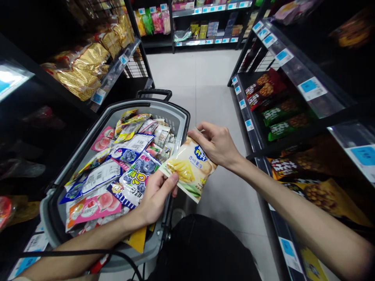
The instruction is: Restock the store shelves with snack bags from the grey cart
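Observation:
Between my two hands is a pale yellow snack bag [189, 166] printed with yellow sticks and a blue logo. My right hand [215, 144] pinches its upper edge. At the lower left corner, my left hand [158, 193] grips the bag between thumb and fingers. Just left of it stands a grey shopping basket [184, 117], heaped with candy packets. Among them are a blueberry candy bag [140, 168], a pink peach candy bag [102, 203] and several packets lying label side up. The bag is held beside the basket's right rim.
Dark shelves line both sides of the aisle. Gold snack bags [84, 62] sit on the left shelf; red packets [263, 88] and green packets [287, 119] lie on the right one. A tiled floor [195, 74] runs to a back shelf [205, 41]. A black cable [88, 251] crosses my left forearm.

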The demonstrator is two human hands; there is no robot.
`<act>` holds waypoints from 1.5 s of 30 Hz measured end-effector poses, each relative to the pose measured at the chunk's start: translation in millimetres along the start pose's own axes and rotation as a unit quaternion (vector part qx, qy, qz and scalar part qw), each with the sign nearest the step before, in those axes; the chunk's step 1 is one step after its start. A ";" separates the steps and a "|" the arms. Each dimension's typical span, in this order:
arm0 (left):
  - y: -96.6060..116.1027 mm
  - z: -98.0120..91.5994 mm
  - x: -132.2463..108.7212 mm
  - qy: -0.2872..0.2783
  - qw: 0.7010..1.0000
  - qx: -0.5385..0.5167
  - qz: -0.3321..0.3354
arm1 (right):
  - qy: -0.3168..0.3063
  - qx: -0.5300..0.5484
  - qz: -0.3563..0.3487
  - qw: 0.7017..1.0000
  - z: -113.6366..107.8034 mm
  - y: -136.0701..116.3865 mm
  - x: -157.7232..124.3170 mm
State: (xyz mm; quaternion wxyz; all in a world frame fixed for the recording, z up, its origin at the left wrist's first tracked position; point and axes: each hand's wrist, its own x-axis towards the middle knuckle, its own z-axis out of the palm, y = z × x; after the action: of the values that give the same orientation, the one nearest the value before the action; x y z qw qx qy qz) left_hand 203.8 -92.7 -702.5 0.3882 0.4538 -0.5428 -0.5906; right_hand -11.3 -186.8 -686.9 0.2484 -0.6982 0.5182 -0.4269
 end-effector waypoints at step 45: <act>8.3 3.3 -0.5 0.002 1.000 0.021 -0.009 | -0.263 0.343 0.277 0.858 -11.9 3.0 -25.7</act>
State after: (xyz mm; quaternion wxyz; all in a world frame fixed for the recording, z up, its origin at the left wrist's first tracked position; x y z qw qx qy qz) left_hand 200.5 -92.2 -694.2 0.3743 0.4679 -0.5499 -0.5819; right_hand -25.5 -162.6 -692.0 0.7075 -0.4826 0.4262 -0.2913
